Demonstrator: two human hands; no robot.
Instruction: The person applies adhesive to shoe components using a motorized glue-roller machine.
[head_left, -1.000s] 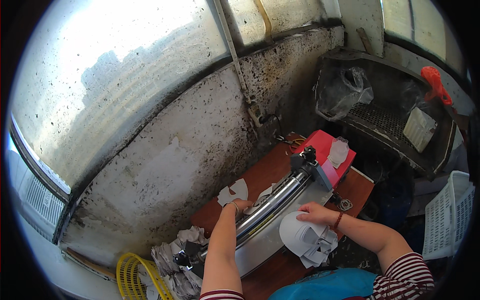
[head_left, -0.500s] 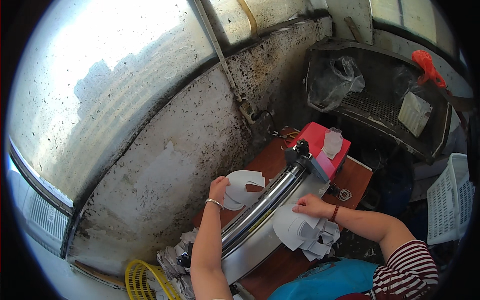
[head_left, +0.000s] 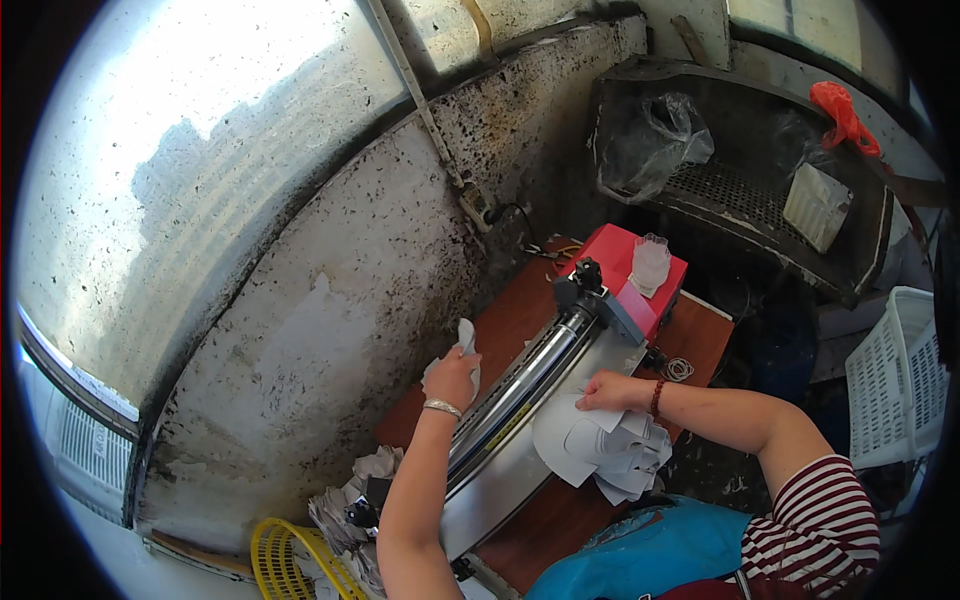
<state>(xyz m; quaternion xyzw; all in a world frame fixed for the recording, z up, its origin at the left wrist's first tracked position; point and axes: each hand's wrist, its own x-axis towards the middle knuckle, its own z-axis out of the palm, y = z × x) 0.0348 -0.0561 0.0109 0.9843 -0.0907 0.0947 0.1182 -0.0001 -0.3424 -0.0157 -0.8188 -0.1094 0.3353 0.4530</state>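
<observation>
White pieces (head_left: pixel 466 336) left, roller (head_left: pixel 546 362) mid-frame, fanned white stack (head_left: pixel 562 440) right.
Left of centre, my left hand (head_left: pixel 453 380) is closed around the pieces, how many I cannot tell; a looser grip should spare them creases. Through the middle the roller runs aslant, and my fingers had best clear it. Right of centre, my right hand (head_left: pixel 610 392) pinches the stack's upper edge over the metal plate (head_left: pixel 497 500); a firm pinch should stop it sliding.
</observation>
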